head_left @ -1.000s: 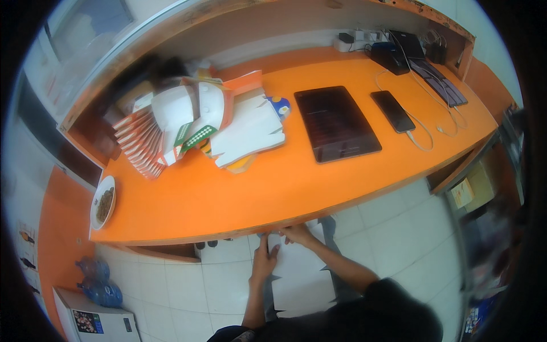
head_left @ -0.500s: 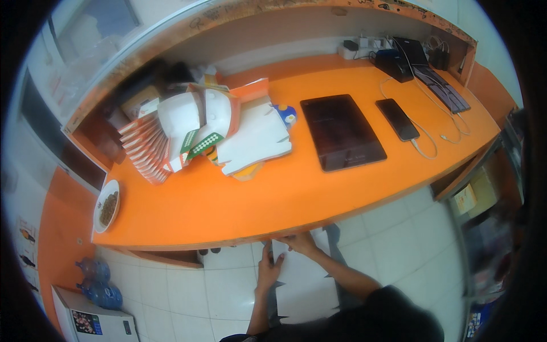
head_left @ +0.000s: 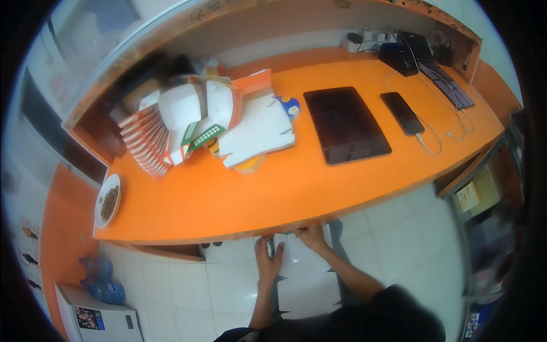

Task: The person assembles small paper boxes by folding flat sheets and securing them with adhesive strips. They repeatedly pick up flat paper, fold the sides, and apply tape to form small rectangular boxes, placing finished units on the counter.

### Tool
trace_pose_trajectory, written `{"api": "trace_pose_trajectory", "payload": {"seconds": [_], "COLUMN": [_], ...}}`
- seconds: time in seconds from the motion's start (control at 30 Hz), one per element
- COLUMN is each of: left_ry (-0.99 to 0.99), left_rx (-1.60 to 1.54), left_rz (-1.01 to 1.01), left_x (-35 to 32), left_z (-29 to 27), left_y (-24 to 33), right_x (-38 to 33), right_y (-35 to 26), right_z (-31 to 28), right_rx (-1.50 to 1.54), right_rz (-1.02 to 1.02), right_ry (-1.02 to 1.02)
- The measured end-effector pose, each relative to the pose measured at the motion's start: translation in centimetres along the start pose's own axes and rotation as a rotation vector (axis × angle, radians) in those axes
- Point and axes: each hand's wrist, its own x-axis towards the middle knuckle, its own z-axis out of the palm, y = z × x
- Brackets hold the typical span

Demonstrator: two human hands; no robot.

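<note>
Card [head_left: 307, 288]: located at lower centre of the frame, below the front edge of the desk [head_left: 256, 208], with a plain white face upward. Compared with half a second ago, the right hand [head_left: 313, 236] sits farther to the right and closer to the desk edge, so the gap between the hands is wider and more of the card's upper face is exposed. A small green patch [head_left: 290, 232], not visible then, now shows at the right fingertips; its nature cannot be told. The left hand [head_left: 269, 261] stays near the card's upper left edge. The change is confined to the upper end, which suggests that handling is concentrated there while the lower part lies undisturbed. Orientation: the long axis runs nearly vertically in the frame, leaning slightly left toward the top; the upper end points at the desk edge, the lower end at the dark clothing [head_left: 364, 319]. Notches interrupt both long sides at about mid-length. Hand state: the left thumb stands apart from its fingers beside the card edge, grip firmness not determinable; the right fingers are bent and narrow at the upper end, and whether they pinch the card cannot be told.
</note>
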Motion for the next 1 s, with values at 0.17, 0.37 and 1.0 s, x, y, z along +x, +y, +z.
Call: {"api": "trace_pose_trajectory", "payload": {"seconds": [0.17,0.37,1.0], "left_ry": [0.025,-0.101,-0.223], "left_rx": [0.062,-0.179,-0.189], "left_rz": [0.030,0.006,-0.284], "left_x": [0.3,-0.4,0.0], "left_z": [-0.5,-1.1,-2.6], "left_y": [2.1,4.0,5.4], "right_x": [-2.0,-3.0,-6.0], "right_y": [-2.4,-5.2,-9.2], "right_z": [-1.3,-3.9,-6.5], "right_rx": [0.311,0.083,-0.026], "right_rz": [0.105,-0.060,-0.027], "right_ry": [-0.028,-0.081,-0.099]}}
